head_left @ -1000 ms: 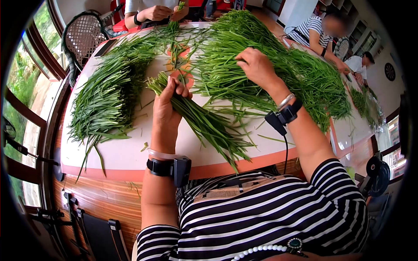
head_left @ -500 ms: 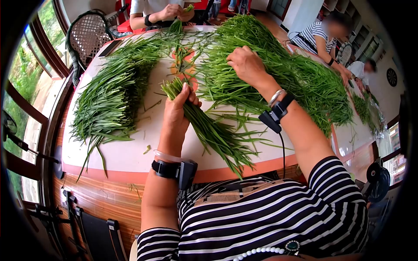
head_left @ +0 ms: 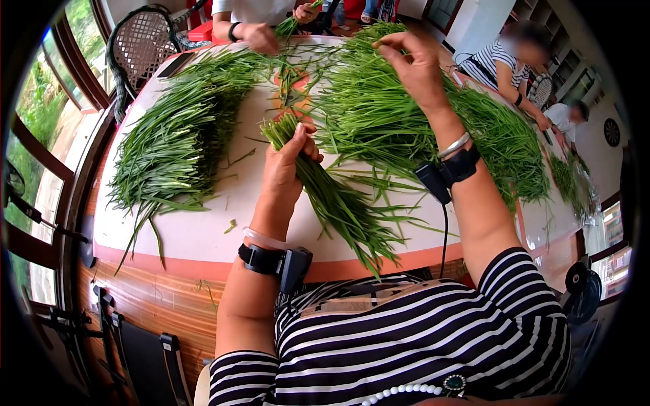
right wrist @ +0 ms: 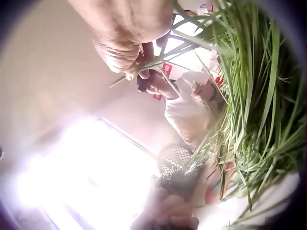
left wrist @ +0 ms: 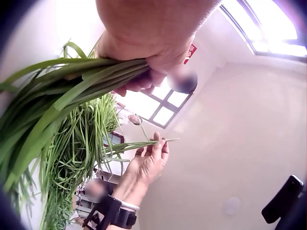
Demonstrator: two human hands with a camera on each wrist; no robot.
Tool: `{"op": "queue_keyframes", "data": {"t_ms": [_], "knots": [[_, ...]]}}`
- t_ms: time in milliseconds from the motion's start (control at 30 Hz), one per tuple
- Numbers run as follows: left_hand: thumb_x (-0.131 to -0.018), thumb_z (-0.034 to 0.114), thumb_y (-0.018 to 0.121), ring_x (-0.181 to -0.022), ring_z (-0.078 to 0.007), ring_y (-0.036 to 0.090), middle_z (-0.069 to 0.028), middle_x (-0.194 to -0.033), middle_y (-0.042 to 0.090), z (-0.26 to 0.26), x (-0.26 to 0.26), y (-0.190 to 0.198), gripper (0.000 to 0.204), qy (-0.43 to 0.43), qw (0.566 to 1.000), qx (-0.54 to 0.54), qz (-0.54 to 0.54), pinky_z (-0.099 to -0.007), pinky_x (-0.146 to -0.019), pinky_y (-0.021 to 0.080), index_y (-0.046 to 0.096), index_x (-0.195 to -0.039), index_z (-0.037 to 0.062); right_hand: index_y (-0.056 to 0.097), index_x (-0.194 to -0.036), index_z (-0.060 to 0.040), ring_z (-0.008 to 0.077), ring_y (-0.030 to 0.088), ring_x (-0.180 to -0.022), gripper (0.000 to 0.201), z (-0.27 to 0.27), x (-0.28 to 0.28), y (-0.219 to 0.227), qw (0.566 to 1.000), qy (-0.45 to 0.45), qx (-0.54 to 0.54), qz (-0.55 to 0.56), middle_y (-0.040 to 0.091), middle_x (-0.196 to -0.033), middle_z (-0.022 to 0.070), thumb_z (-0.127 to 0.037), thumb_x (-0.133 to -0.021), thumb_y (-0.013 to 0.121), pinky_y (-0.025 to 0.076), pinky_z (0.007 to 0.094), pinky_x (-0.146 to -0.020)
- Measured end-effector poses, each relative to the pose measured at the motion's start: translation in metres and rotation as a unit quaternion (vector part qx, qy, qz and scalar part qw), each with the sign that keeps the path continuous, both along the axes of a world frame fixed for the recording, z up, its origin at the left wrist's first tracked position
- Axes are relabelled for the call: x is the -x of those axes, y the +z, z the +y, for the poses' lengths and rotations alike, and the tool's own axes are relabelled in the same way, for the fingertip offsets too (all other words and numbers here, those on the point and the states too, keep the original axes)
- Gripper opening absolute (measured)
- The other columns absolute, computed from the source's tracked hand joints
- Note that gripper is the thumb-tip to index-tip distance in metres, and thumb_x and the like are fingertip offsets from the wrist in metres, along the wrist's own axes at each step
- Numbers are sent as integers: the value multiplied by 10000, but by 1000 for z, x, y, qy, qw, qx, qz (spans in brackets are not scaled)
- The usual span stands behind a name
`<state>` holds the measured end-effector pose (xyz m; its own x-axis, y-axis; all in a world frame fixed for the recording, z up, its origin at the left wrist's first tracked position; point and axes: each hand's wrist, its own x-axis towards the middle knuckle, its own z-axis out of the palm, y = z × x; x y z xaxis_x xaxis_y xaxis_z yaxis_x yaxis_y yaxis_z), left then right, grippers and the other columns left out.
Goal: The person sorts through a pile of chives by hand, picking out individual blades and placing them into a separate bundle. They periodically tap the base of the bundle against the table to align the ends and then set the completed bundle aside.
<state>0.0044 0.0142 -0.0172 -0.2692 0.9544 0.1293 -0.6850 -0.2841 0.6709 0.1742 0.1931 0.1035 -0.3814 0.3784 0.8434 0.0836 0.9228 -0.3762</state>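
Note:
My left hand (head_left: pixel 288 166) grips a thick bundle of long green stalks (head_left: pixel 338 206), pale cut ends up past the thumb, leaves trailing down to the right over the table's near edge. In the left wrist view the fingers wrap this bundle (left wrist: pixel 57 96). My right hand (head_left: pixel 416 71) is raised over the big loose pile (head_left: pixel 365 101). Both wrist views show thumb and fingertips of the right hand (left wrist: pixel 148 163) pinching a few thin stalks (right wrist: pixel 165 60) above the pile (right wrist: pixel 254 96).
A neater heap of stalks (head_left: pixel 166 149) lies on the left of the white table (head_left: pixel 250 230). Scattered stalks (head_left: pixel 291 81) lie between the heaps. A dark phone (head_left: pixel 177 64) is at the far left edge. Other people work across the table and at the right; a woven chair (head_left: pixel 142 51) stands behind.
My right hand has risen and moved away from me over the pile. My left hand, with its bundle, has shifted slightly right. The person opposite has moved one hand lower.

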Motion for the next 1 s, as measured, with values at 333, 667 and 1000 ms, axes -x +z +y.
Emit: {"op": "queue_keyframes", "data": {"t_ms": [333, 667, 1000], "knots": [[-948, 243, 610, -636, -136, 454, -7, -707, 464, 2, 2, -1, 245, -4, 1000, -4, 29, -326, -637, 443, 559, -1035, 20, 668, -1027, -104, 76, 645, -859, 110, 0, -22, 35, 977, 158, 84, 114, 718, -933, 6, -110, -925, 625, 528, 244, -737], [-932, 224, 639, -637, -134, 469, 1, -698, 470, -4, -5, 9, 260, 21, 999, -28, 25, -319, -653, 463, 585, -1077, 15, 659, -991, -82, 245, 658, -794, 137, -76, 7, 31, 977, 37, -191, -88, 656, -882, 85, -65, -859, 627, 544, 318, -700], [-918, 133, 634, -678, -140, 544, -35, -768, 579, 0, -4, -1, 234, 24, 998, -50, -16, -286, -606, 458, 581, -1110, 10, 544, -1084, -13, 63, 591, -596, 214, -116, 44, -66, 966, 156, 186, -88, 629, -679, 26, -43, -896, 641, 484, 231, -554]]}}
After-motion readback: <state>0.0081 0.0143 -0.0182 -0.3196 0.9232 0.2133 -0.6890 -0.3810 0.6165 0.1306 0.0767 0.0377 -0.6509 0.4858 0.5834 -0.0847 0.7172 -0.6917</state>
